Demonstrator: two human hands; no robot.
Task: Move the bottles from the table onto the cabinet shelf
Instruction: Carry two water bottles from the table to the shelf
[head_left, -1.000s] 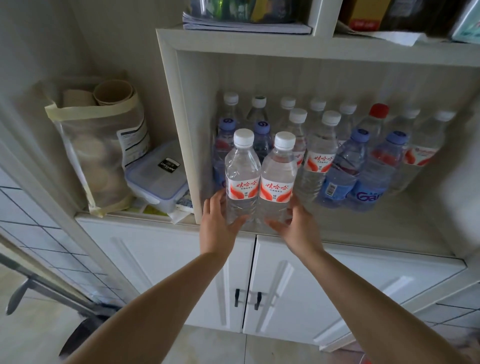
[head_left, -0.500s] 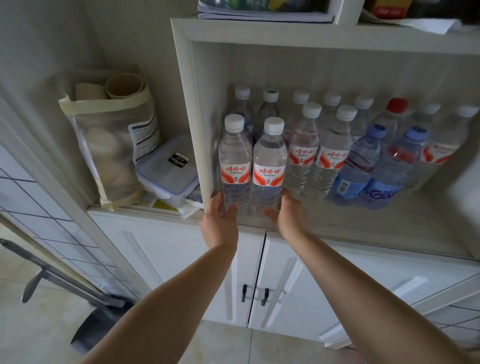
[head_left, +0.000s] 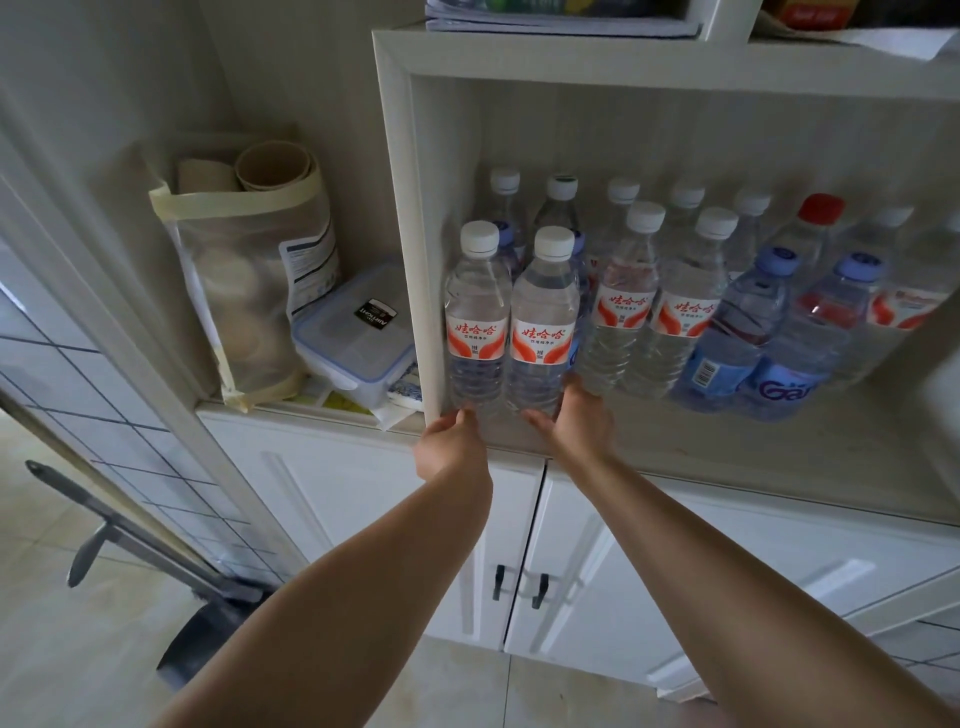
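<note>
Two clear water bottles with white caps and red-and-white labels stand side by side at the front left of the cabinet shelf (head_left: 727, 447). My left hand (head_left: 452, 441) has its fingertips on the base of the left bottle (head_left: 475, 312), close to the shelf's left wall (head_left: 421, 260). Around the base of the right bottle (head_left: 543, 322) my right hand (head_left: 576, 421) wraps from the right side. Behind and to the right stand several more bottles (head_left: 623, 312), some with blue labels (head_left: 737, 332), one with a red cap (head_left: 821, 208).
Left of the shelf, on the counter, a mesh bag of paper rolls (head_left: 244, 291) leans beside a lidded plastic box (head_left: 353, 338). Below are white cabinet doors with dark handles (head_left: 498, 582). A dustpan (head_left: 197, 639) stands on the floor at the left.
Both bottles have gone left and deeper into the shelf, ending against its left wall. My hands have slid down to the very bases of the bottles.
</note>
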